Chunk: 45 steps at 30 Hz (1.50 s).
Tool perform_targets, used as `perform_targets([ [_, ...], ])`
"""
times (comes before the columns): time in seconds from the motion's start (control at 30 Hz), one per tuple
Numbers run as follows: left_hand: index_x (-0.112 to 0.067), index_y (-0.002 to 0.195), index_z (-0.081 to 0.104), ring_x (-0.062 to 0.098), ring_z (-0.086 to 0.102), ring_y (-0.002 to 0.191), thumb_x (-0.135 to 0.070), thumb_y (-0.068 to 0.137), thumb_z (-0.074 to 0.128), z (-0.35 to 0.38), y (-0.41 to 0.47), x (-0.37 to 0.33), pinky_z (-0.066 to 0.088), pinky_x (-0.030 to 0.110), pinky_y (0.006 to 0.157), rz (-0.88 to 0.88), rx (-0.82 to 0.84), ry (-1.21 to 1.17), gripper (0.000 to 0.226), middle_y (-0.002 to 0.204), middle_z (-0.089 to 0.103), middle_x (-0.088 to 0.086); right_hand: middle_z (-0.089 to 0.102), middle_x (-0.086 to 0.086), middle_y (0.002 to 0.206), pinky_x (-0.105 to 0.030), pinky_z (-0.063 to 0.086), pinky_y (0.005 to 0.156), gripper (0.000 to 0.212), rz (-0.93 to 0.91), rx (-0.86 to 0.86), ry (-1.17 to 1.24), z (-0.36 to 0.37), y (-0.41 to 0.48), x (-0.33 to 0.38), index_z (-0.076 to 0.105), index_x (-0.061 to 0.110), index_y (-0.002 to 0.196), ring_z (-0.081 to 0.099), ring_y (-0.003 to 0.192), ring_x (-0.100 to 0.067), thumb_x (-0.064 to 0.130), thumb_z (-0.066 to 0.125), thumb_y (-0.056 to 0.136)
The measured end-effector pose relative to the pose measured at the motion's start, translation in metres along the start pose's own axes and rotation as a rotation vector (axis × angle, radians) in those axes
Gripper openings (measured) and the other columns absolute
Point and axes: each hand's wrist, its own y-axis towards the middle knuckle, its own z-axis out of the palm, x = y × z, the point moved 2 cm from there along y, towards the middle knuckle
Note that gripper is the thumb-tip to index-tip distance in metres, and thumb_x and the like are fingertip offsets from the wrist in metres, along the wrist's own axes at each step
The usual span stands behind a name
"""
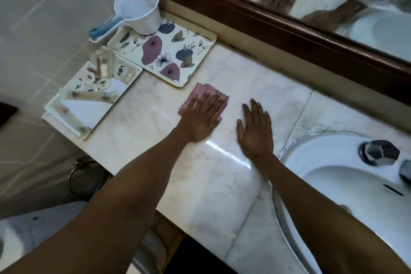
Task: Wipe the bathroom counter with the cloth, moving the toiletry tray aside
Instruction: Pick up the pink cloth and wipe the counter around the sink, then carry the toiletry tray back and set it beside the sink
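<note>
right hand: the right hand [255, 131] lies flat and empty on the marble counter [222, 184], fingers spread, just beside the sink [333, 162]; it looks to be bracing rather than wiping
left hand: the left hand [202, 115] presses palm-down with fingers splayed on the pink cloth [195, 95]; it pins the cloth rather than pinching it
cloth: it lies under the left fingers, its far scalloped edge showing beyond the fingertips, just short of the floral tray
floral tray: the floral tray [162, 53] lies ahead and left of the cloth, long axis slanting from far left to near right, its near corner close to the cloth; the left hand is nearer
toiletry tray: the toiletry tray [93, 93] sits at the counter's left end, overhanging the edge
dipper: a white dipper [138, 13] stands farthest, on the floral tray's far corner
</note>
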Motion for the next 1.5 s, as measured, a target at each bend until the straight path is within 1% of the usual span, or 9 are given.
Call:
perform_targets([
  [0.17, -0.026, 0.157, 0.033, 0.028, 0.033, 0.149, -0.050, 0.102, 0.028, -0.034, 0.006, 0.001, 0.027, 0.048, 0.119, -0.096, 0.188, -0.378, 0.061, 0.160, 0.040, 0.003, 0.021, -0.010, 0.163, -0.046, 0.016, 0.122, 0.053, -0.015, 0.075, 0.023, -0.004, 0.000, 0.004, 0.031, 0.014, 0.152, 0.020, 0.150, -0.027, 0.035, 0.032, 0.103],
  [0.27, -0.023, 0.142, 0.056, 0.017, 0.063, 0.115, -0.038, 0.100, 0.051, -0.066, -0.031, 0.017, 0.049, 0.032, 0.101, -0.319, 0.015, -0.811, 0.045, 0.127, 0.069, -0.001, 0.033, -0.016, 0.156, -0.049, 0.025, 0.118, 0.052, 0.034, 0.105, 0.119, -0.017, 0.012, 0.014, 0.042, 0.009, 0.144, 0.031, 0.144, -0.034, 0.038, 0.033, 0.102],
  [0.37, -0.024, 0.128, 0.065, 0.007, 0.067, 0.097, -0.032, 0.101, 0.057, -0.085, -0.090, 0.051, 0.051, 0.019, 0.088, -0.481, -0.158, -0.845, 0.029, 0.104, 0.074, -0.008, 0.051, -0.013, 0.136, -0.046, 0.042, 0.101, 0.051, 0.003, 0.043, 0.287, -0.035, 0.026, 0.052, 0.051, 0.008, 0.129, 0.048, 0.122, -0.035, 0.042, 0.027, 0.099],
  [0.53, -0.022, 0.119, 0.068, 0.017, 0.063, 0.073, -0.029, 0.100, 0.058, -0.089, -0.174, 0.144, 0.050, 0.031, 0.076, -0.730, -0.295, -0.688, 0.023, 0.092, 0.069, -0.006, 0.051, -0.007, 0.128, -0.032, 0.043, 0.090, 0.039, -0.234, 0.104, 0.401, -0.027, 0.042, 0.168, 0.051, 0.013, 0.125, 0.052, 0.112, -0.024, 0.038, 0.032, 0.101],
  [0.67, -0.015, 0.131, 0.059, 0.030, 0.061, 0.107, -0.026, 0.098, 0.060, -0.081, -0.224, 0.226, 0.044, 0.031, 0.090, -1.091, -0.373, -0.611, 0.036, 0.122, 0.059, 0.010, 0.049, -0.006, 0.133, -0.040, 0.050, 0.084, 0.037, -0.321, 0.207, 0.370, -0.002, 0.051, 0.255, 0.049, 0.015, 0.132, 0.059, 0.108, -0.026, 0.037, 0.039, 0.104],
  [0.8, -0.010, 0.153, 0.033, 0.041, 0.043, 0.137, -0.037, 0.091, 0.070, -0.063, -0.257, 0.283, 0.042, 0.046, 0.109, -1.400, -0.332, -0.789, 0.077, 0.154, 0.036, 0.023, 0.046, -0.004, 0.138, -0.043, 0.049, 0.086, 0.041, -0.280, 0.330, 0.306, 0.013, 0.062, 0.304, 0.047, 0.019, 0.134, 0.059, 0.110, -0.025, 0.044, 0.037, 0.103],
  [1.1, -0.010, 0.156, 0.022, 0.039, 0.055, 0.128, -0.033, 0.080, 0.083, -0.043, -0.256, 0.324, 0.049, 0.049, 0.103, -1.316, -0.242, -0.952, 0.100, 0.145, 0.055, 0.017, 0.050, -0.012, 0.133, -0.044, 0.046, 0.092, 0.041, -0.136, 0.373, 0.261, 0.037, 0.079, 0.326, 0.047, 0.015, 0.132, 0.055, 0.117, -0.032, 0.042, 0.037, 0.103],
  [1.33, -0.017, 0.155, 0.024, 0.030, 0.058, 0.122, -0.008, 0.078, 0.082, -0.040, -0.268, 0.337, 0.050, 0.036, 0.094, -1.235, -0.231, -1.082, 0.097, 0.137, 0.057, 0.005, 0.050, -0.017, 0.132, -0.045, 0.048, 0.083, 0.042, -0.175, 0.146, 0.217, 0.042, 0.079, 0.356, 0.046, 0.007, 0.135, 0.053, 0.114, -0.038, 0.032, 0.045, 0.101],
  [1.5, -0.027, 0.157, 0.024, 0.029, 0.059, 0.121, 0.000, 0.076, 0.078, -0.043, -0.282, 0.347, 0.054, 0.047, 0.099, -1.123, -0.161, -1.133, 0.101, 0.142, 0.057, 0.004, 0.047, -0.025, 0.137, -0.051, 0.047, 0.084, 0.069, -0.084, 0.161, 0.083, 0.058, 0.091, 0.369, 0.036, -0.001, 0.142, 0.051, 0.116, -0.045, 0.050, 0.044, 0.096],
])
